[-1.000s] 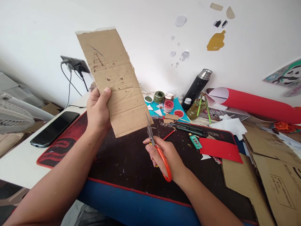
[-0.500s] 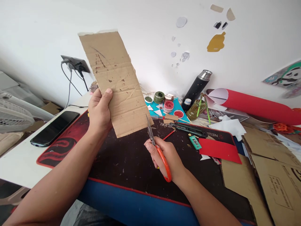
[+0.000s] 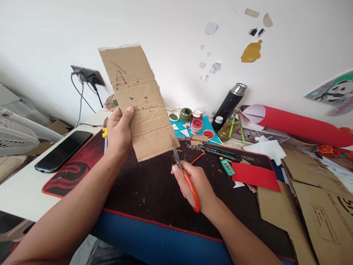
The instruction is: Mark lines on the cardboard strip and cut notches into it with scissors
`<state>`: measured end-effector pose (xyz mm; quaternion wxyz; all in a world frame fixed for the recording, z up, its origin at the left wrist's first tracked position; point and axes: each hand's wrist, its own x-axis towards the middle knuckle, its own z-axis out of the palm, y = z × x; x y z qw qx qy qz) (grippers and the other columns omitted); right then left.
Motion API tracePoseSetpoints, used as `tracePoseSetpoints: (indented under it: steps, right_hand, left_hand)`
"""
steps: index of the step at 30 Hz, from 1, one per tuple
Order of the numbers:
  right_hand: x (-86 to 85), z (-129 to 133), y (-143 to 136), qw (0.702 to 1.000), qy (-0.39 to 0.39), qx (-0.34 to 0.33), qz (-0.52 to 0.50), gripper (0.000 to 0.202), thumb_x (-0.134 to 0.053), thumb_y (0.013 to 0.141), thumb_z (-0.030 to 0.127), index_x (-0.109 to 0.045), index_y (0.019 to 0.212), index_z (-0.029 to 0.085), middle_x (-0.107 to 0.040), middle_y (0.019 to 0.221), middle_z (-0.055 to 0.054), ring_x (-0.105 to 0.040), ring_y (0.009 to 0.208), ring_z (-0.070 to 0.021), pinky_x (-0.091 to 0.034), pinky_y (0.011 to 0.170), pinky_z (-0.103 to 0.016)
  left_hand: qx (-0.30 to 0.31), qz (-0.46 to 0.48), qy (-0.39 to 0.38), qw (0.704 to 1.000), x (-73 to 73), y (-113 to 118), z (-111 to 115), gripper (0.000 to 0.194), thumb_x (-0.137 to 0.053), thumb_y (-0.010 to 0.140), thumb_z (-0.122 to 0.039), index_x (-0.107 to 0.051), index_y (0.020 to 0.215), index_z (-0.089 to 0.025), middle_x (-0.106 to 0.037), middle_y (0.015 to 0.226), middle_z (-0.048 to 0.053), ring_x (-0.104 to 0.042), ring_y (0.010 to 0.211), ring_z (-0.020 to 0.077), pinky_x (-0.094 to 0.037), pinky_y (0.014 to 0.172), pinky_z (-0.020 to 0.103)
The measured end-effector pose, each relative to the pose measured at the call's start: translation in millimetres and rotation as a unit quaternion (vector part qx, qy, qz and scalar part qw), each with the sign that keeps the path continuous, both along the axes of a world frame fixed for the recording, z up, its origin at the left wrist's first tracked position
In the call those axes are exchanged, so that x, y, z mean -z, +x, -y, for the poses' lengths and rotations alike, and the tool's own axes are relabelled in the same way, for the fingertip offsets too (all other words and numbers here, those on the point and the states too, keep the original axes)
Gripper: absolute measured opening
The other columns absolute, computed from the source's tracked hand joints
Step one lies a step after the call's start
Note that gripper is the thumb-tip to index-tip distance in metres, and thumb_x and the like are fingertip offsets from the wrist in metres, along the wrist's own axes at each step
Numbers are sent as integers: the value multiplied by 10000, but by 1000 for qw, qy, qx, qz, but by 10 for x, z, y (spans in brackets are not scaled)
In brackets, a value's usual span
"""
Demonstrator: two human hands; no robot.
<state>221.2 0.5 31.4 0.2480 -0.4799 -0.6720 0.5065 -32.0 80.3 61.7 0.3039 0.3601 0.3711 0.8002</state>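
Observation:
My left hand [image 3: 120, 129] pinches the left edge of a tall piece of cardboard [image 3: 146, 106], thumb on the near face and fingers behind it. The cardboard is creased across, with dark scuffs on its upper half, and it is held up above the desk mat [image 3: 154, 191]. In my right hand [image 3: 195, 184] is a pair of scissors [image 3: 191, 189] with orange handles, its blades pointing up at the cardboard's lower right corner. One blade lies in front of the cardboard; the other is hard to make out.
Paint jars [image 3: 196, 125] stand on a blue sheet [image 3: 180, 129] at the back, near a black thermos [image 3: 228, 101]. A box cutter [image 3: 220, 151] and red paper [image 3: 256, 176] lie on the mat. Cardboard sheets [image 3: 317, 206] cover the right side; a phone [image 3: 64, 151] lies left.
The cardboard's top has tipped slightly lower and to the right, and my left hand has shifted a little right. The scissors stay at the lower right corner.

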Motion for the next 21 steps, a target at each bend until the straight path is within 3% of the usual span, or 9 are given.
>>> tracePoseSetpoints:
  steps: [13, 18, 21]
  right_hand:
    - [-93, -1, -23, 997, 46, -4, 66, 408, -496, 1099, 533, -561, 800, 264, -529, 635, 10, -444, 538, -169, -361, 551, -300]
    - [-58, 9, -30, 997, 63, -1, 54, 381, -520, 1096, 492, -570, 798, 260, -528, 620, 14, -471, 520, -165, -366, 537, -294]
    - [-32, 0, -19, 999, 33, 1, 25, 385, -535, 1104, 508, -588, 817, 258, -508, 561, 36, -489, 456, -153, -377, 498, -281]
  left_hand:
    - [10, -6, -11, 1000, 35, -13, -6, 356, -982, 799, -446, -806, 1007, -217, -871, 1092, 64, -813, 1004, 260, -690, 943, 391]
    - [5, -8, -10, 1000, 31, 2, -1, 394, -983, 799, -445, -813, 1048, -191, -865, 1094, 89, -816, 1014, 274, -683, 975, 403]
    - [11, -11, -4, 1000, 29, 8, -1, 396, -994, 782, -468, -821, 1036, -217, -863, 1075, 63, -820, 989, 271, -692, 965, 417]
